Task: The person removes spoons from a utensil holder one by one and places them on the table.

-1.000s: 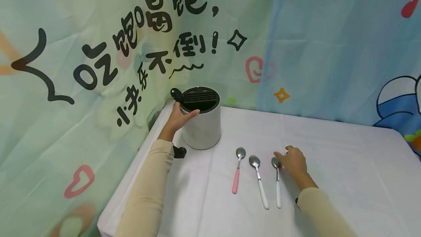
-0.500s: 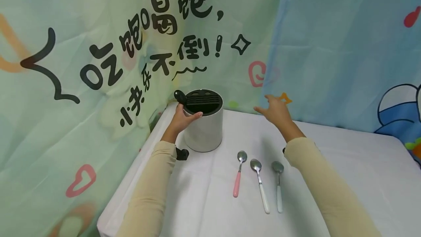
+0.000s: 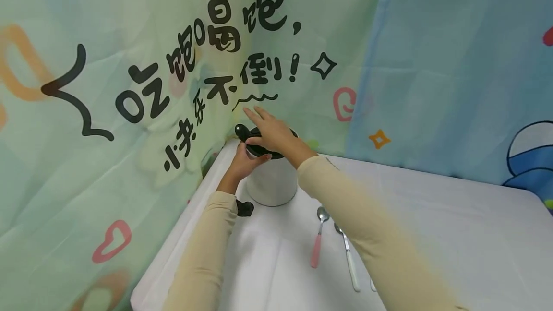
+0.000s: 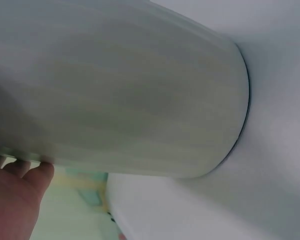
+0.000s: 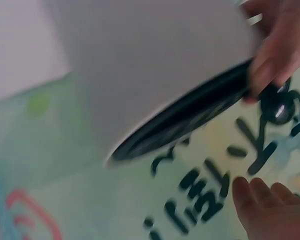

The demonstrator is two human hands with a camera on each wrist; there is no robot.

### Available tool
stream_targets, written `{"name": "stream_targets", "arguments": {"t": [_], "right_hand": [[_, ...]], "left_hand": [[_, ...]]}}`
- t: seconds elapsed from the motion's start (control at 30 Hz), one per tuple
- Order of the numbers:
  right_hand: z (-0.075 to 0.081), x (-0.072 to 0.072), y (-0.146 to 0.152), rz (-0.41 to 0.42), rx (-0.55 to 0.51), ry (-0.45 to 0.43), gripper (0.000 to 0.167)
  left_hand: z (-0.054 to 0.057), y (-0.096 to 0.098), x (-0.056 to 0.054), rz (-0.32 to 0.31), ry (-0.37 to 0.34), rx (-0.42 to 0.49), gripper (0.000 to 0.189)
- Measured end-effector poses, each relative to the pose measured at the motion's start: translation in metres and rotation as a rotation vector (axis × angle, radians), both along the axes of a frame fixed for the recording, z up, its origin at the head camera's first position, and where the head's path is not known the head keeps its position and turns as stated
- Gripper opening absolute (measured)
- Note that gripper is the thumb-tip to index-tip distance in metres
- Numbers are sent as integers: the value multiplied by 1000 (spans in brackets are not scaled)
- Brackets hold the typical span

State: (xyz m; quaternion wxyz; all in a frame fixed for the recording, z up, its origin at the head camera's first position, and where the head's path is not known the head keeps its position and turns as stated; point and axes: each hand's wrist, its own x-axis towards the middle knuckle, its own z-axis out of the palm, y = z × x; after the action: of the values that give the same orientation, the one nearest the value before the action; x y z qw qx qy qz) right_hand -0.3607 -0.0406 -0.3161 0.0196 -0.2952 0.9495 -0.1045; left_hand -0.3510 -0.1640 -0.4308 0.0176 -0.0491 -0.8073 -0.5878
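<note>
In the head view, a white cylindrical container (image 3: 276, 186) with a black slotted top (image 3: 259, 151) stands upright on the table. My left hand (image 3: 243, 166) grips it near the rim, thumb at the front and fingers on the left side; its fingertips press the white wall (image 4: 130, 95) in the left wrist view. A rounded black end (image 3: 241, 132) sticks out at the rim's left. Over the top hovers my right hand (image 3: 276, 133), fingers extended, thumb apart, holding nothing visible. In the right wrist view its fingers (image 5: 242, 200) appear apart from the container.
A pink-handled spoon (image 3: 317, 251) and a white-handled spoon (image 3: 351, 263) lie right of the container. My right forearm covers most of a third spoon (image 3: 373, 286). Printed cloth walls (image 3: 181, 109) meet behind the table (image 3: 276, 258).
My right hand has left the rightmost spoon, risen, and swung left over the container's top. The left hand keeps its grip on the container. The spoons stay where they were.
</note>
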Motion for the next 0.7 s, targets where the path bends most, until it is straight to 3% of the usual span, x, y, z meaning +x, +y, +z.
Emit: {"name": "stream_targets", "arguments": {"t": [0.2,0.3,0.4,0.63,0.7], "right_hand": [[-13,-8,-25,-52,-147,-163,74],[-21,-14,-23,-78,-207,-167,73],[-25,-18,-23,-53,-214,-159,75],[-30,-18,-28,10,-128,-150,74],[-29,-20,-30,8,-111,-136,73]], "left_hand": [[14,-3,7,-70,3,72,77],[23,0,15,-84,11,71,77],[29,0,22,-63,-4,35,78],[-3,-2,-1,-50,72,52,73],[-3,-1,-2,-44,52,48,76]]}}
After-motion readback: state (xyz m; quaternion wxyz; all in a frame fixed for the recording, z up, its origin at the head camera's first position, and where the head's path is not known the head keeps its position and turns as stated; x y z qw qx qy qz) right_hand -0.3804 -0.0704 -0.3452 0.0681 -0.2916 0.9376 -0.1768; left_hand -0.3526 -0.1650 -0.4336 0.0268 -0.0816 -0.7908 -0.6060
